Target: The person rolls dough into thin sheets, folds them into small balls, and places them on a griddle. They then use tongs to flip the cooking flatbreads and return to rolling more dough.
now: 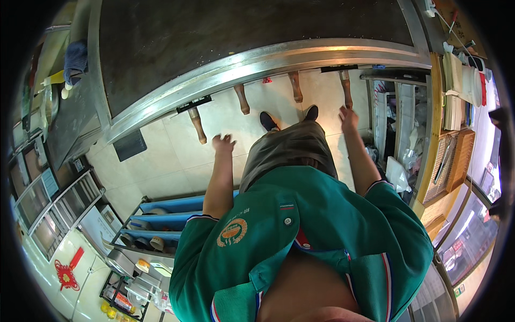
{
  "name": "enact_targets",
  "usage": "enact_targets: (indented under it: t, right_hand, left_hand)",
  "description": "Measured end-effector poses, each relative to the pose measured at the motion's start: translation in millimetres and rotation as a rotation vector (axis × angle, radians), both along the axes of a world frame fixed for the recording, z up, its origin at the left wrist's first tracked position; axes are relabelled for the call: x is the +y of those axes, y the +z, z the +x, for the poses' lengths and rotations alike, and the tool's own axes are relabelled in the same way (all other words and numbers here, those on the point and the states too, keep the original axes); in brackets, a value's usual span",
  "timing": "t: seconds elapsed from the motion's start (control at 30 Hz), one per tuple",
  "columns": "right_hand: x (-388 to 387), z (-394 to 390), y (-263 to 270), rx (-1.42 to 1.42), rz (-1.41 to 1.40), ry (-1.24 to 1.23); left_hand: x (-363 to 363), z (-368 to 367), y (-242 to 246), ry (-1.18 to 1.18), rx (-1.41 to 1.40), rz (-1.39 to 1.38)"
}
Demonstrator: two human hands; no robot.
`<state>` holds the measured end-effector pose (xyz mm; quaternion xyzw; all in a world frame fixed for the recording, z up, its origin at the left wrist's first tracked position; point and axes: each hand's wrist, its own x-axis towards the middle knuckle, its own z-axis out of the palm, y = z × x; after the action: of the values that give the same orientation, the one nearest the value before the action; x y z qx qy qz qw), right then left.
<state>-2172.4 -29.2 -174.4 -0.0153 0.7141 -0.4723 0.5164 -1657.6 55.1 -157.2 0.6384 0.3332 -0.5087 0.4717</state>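
My left hand (223, 145) hangs over the tiled floor with its fingers apart and holds nothing; it is close to the end of a brown wooden handle (197, 125) that sticks out below the worktop. On the other side, my right hand (348, 119) hangs just below another wooden handle (346, 86); its fingers look slightly bent, and whether they touch the handle cannot be told. Two more handles, one at the middle left (242, 100) and one at the middle right (295, 86), jut out between them. Above runs the metal edge (249, 60) of a dark worktop.
Blue-edged shelves (177, 205) with cups stand at the lower left. A dark square object (130, 145) lies under the worktop's left corner. At right are a wooden tray (440, 169) with a utensil and a white plastic bag (398, 175). A blue cloth (75, 58) hangs at upper left.
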Motion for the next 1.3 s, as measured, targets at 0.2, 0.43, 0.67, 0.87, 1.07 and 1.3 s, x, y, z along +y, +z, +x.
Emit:
enact_targets:
  t: [0.2, 0.43, 0.67, 0.87, 1.07, 1.3]
  right_hand:
    - [-30, -20, -17, 0.028, 0.147, -0.059]
    - [-54, -1, 11, -0.057, 0.136, -0.077]
    - [-75, 9, 17, -0.006, 0.131, -0.031]
    - [-90, 23, 30, -0.049, 0.104, -0.015]
    - [-74, -21, 54, -0.042, 0.155, 0.331]
    - [-48, -202, 137, 1.19, 0.175, 0.549]
  left_hand:
    - [15, 78, 14, 0.256, -0.117, -0.294]
    - [-12, 67, 47, 0.187, -0.068, -0.244]
    - [-38, 82, 40, 0.098, -0.055, -0.256]
    - [-60, 93, 38, 0.001, -0.065, -0.258]
    - [-75, 100, 29, 0.015, -0.14, -0.235]
    - [-49, 103, 36, -0.575, -0.135, 0.152]
